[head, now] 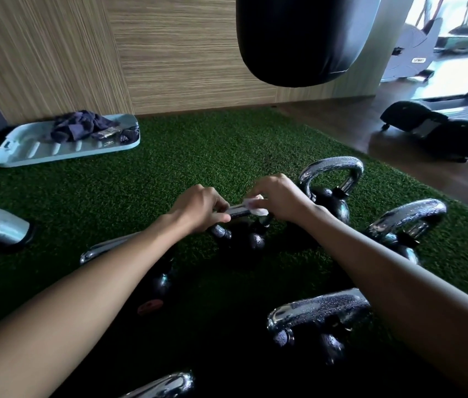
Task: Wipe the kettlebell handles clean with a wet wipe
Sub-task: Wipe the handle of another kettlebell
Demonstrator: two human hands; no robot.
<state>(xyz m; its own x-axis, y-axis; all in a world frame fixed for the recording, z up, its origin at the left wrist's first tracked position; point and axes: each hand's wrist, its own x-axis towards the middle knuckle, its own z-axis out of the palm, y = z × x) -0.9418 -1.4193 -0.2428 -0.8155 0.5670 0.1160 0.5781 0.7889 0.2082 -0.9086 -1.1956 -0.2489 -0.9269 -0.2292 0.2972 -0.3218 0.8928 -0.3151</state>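
Observation:
Several black kettlebells with chrome handles stand on green artificial turf [198, 156]. My left hand [201, 206] grips the left end of the handle [238, 211] of the middle kettlebell [251, 239]. My right hand [280, 198] presses a white wet wipe [255, 206] onto the right part of that same handle. The wipe is bunched up and partly hidden by my fingers.
Other kettlebells stand at the right [330, 179], [407, 218], near front [317, 310] and left [112, 248]. A black punching bag [304, 38] hangs overhead. A pale tray [26, 150] with dark cloth [83, 129] lies by the wooden wall. Treadmills [442, 122] are at the right.

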